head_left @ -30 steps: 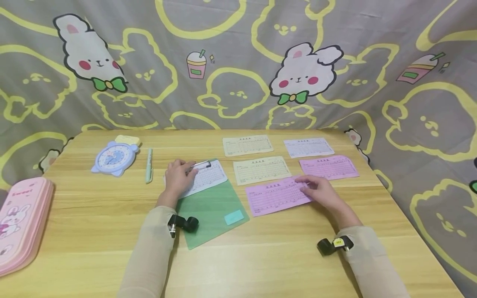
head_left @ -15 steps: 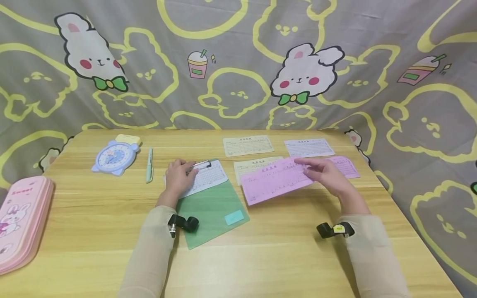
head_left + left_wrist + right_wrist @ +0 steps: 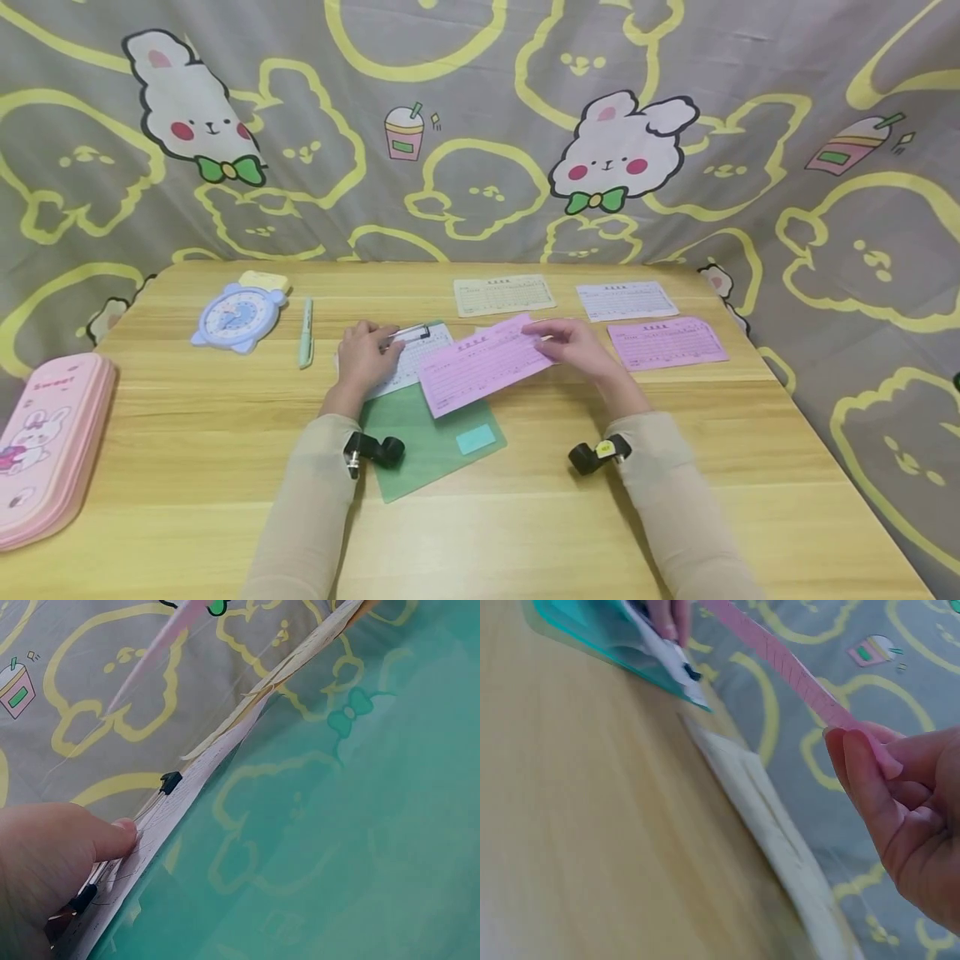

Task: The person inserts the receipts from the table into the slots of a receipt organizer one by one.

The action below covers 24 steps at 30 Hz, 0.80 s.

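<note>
A green translucent clipboard (image 3: 420,471) lies on the table with a white printed form slip (image 3: 435,354) at its top. My left hand (image 3: 366,358) holds the clipboard's clip (image 3: 171,782), its thumb (image 3: 116,838) lying over the clip and the slip's edge. Between thumb and fingers, my right hand (image 3: 576,343) pinches a pink form slip (image 3: 480,371) by its right end. Raised and tilted, the pink slip overlaps the clipboard and the white slip in the head view. Its thin edge shows in the right wrist view, apart from the cream slip (image 3: 761,817) below.
Behind lie another cream slip (image 3: 502,296), a white slip (image 3: 628,300) and a second pink slip (image 3: 667,342). On the left are a blue toy clock (image 3: 238,318), a yellow block (image 3: 264,281), a green pen (image 3: 306,333) and a pink pencil case (image 3: 56,450). A patterned curtain (image 3: 480,100) backs the table.
My right hand has lifted the pink slip off the table and carried it left, over the clipboard's right side. My left hand has stayed at the clip.
</note>
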Each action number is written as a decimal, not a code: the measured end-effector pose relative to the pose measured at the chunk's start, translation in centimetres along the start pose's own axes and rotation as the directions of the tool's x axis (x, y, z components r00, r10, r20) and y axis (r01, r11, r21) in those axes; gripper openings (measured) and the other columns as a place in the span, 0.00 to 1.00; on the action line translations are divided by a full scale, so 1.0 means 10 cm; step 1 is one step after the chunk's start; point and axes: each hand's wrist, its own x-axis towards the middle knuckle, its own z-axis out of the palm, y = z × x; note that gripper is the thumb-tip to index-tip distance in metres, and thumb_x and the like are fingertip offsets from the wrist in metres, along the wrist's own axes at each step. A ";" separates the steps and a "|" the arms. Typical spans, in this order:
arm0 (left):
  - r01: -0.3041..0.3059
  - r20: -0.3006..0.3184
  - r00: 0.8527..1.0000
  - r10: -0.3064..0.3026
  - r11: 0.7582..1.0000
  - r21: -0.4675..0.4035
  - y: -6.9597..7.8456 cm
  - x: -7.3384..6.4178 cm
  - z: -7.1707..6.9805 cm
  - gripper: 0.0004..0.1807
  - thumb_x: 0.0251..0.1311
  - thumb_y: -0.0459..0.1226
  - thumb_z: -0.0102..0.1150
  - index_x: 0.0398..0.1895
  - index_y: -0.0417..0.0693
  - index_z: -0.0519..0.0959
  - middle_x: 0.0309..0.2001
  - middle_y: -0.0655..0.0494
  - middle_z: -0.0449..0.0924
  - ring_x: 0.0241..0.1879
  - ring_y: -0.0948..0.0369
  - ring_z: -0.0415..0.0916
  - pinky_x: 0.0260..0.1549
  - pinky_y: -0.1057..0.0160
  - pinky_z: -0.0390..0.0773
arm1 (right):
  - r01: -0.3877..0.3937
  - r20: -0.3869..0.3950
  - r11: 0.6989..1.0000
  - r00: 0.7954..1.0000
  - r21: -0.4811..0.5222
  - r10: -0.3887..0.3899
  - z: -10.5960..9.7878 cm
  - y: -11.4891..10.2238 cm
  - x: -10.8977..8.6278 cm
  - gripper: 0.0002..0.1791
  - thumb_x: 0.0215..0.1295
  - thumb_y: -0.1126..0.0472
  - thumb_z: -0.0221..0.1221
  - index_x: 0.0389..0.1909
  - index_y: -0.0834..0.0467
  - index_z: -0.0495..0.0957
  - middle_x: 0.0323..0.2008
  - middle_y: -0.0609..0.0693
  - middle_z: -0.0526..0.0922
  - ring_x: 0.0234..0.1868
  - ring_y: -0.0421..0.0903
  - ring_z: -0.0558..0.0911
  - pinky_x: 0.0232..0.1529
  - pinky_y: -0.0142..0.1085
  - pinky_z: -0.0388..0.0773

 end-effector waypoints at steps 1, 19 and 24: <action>0.001 0.001 1.000 -0.001 1.000 0.004 0.00 0.00 0.00 0.20 0.56 0.44 0.51 0.50 0.45 0.73 0.44 0.43 0.65 0.44 0.48 0.57 0.42 0.50 0.56 | 0.001 0.006 1.000 1.000 -0.010 -0.001 0.05 0.01 0.03 0.16 0.51 0.76 0.53 0.44 0.71 0.73 0.42 0.64 0.75 0.28 0.45 0.78 0.29 0.34 0.75; -0.013 0.006 1.000 0.013 0.999 0.032 0.05 -0.01 -0.04 0.21 0.55 0.44 0.51 0.50 0.44 0.73 0.45 0.42 0.66 0.45 0.47 0.58 0.43 0.49 0.56 | -0.140 -0.060 0.984 0.989 -0.108 0.135 0.73 0.05 0.35 0.09 0.49 0.73 0.56 0.34 0.67 0.78 0.33 0.57 0.77 0.27 0.43 0.75 0.27 0.31 0.73; -0.013 0.000 1.000 0.013 0.999 0.034 0.04 -0.01 -0.04 0.21 0.54 0.44 0.52 0.49 0.44 0.74 0.45 0.41 0.66 0.45 0.47 0.58 0.42 0.50 0.57 | -0.204 -0.061 0.976 0.978 -0.076 0.199 0.90 0.03 0.39 0.12 0.50 0.73 0.56 0.38 0.66 0.77 0.39 0.59 0.76 0.22 0.42 0.75 0.23 0.32 0.74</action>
